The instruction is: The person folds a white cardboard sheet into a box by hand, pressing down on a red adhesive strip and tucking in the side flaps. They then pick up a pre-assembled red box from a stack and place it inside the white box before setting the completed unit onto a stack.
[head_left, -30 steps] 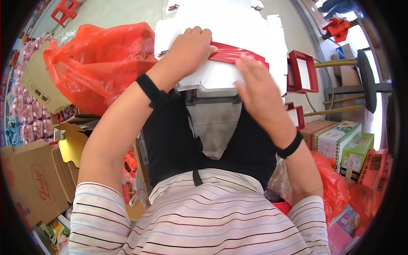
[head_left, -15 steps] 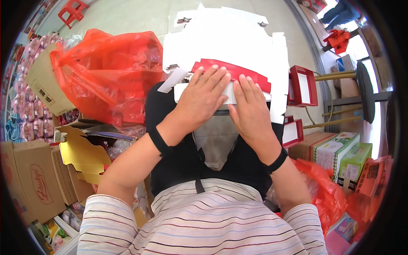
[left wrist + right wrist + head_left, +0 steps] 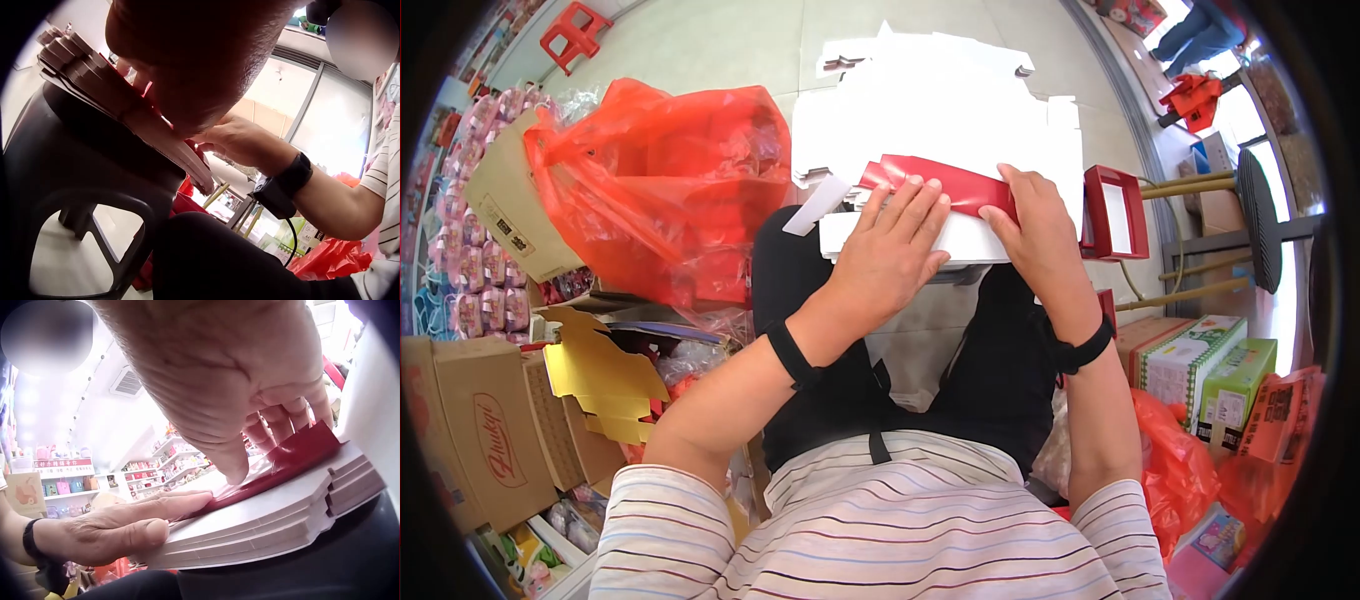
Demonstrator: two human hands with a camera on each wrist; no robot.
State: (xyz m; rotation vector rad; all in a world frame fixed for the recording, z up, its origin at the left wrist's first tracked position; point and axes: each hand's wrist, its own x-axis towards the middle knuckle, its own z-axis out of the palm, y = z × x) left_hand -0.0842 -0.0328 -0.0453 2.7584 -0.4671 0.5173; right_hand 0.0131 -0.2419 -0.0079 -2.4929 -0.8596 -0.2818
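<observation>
A glossy red folded card piece (image 3: 960,182) lies across the near part of a stack of flat white cardboard (image 3: 920,105). My left hand (image 3: 878,262) rests flat, its straight fingers over the card's left end. At the opposite end, my right hand (image 3: 1045,232) holds the card between its thumb and bent fingers. The right wrist view shows the thumb on the card's near side and the fingers along its far side, beside a raised red flap (image 3: 312,447). Under the layered stack stands a dark plastic stool (image 3: 94,162), seen in the left wrist view.
Red-and-white open boxes (image 3: 1115,213) stand just right of the stack. A large red plastic bag (image 3: 670,190) bulges at the left, near a yellow cardboard piece (image 3: 600,375). Brown cartons (image 3: 490,430) and a red stool (image 3: 574,37) are farther out. A white strip (image 3: 815,205) sticks out leftward.
My left hand went from gripping the red card's left part to lying flat on it. My right hand came down flat, then shifted right and took the card's right end.
</observation>
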